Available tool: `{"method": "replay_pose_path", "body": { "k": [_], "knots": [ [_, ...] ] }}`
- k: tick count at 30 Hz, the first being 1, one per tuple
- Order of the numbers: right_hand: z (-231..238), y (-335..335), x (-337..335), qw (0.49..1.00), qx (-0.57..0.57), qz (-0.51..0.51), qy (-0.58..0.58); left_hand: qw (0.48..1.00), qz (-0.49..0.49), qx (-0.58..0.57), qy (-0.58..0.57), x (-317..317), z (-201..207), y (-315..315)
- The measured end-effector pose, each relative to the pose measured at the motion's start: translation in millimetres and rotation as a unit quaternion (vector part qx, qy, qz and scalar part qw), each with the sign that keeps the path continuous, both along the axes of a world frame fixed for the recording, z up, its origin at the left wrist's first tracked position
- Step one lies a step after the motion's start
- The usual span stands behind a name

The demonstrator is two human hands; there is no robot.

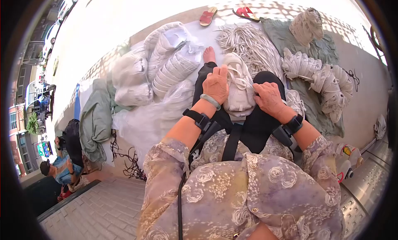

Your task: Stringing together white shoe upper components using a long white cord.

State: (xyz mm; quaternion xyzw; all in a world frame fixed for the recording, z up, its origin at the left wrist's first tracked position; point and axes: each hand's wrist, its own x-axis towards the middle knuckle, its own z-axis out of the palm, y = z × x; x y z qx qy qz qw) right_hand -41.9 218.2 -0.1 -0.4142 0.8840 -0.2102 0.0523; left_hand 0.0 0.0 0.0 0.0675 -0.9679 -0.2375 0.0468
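Observation:
A white lace-up shoe [241, 100] rests between my knees, its pale laces [236, 76] crossing the upper. Along its left side my left hand [216, 86] is closed, fingers bent against the edge near the lace holes. My right hand [270, 98] pinches at the right edge, where a shoelace runs to the fingertips; the exact grip is small and partly hidden. Just beyond the shoe lies a large heap of loose white shoelaces [248, 43]. Another white laced shoe [295, 103] sits beside my right knee.
Stacked white shoe uppers [174, 70] lie left with clear plastic [157, 120]. More laced stacks [331, 89] rest on green cloth [327, 49] at right. Red sandals [208, 16] stand at the far edge. Dark cords [128, 161] lie lower left; another person [64, 171] sits beyond.

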Motion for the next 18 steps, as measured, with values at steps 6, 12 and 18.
{"method": "replay_pose_path", "body": {
  "k": [6, 12, 18],
  "knots": [
    [-2, 3, -3, 0.998, -0.042, -0.013, -0.043, 0.984, -0.095, -0.041, 0.148, -20, -12, 2],
    [-7, 3, -9, 0.97, -0.126, -0.08, -0.189, 0.981, 0.069, 0.162, 0.086, -17, -26, -19],
    [-12, 8, -11, 0.976, -0.136, -0.069, -0.158, 0.979, -0.049, 0.083, 0.178, -3, -2, -15]
  ]
}}
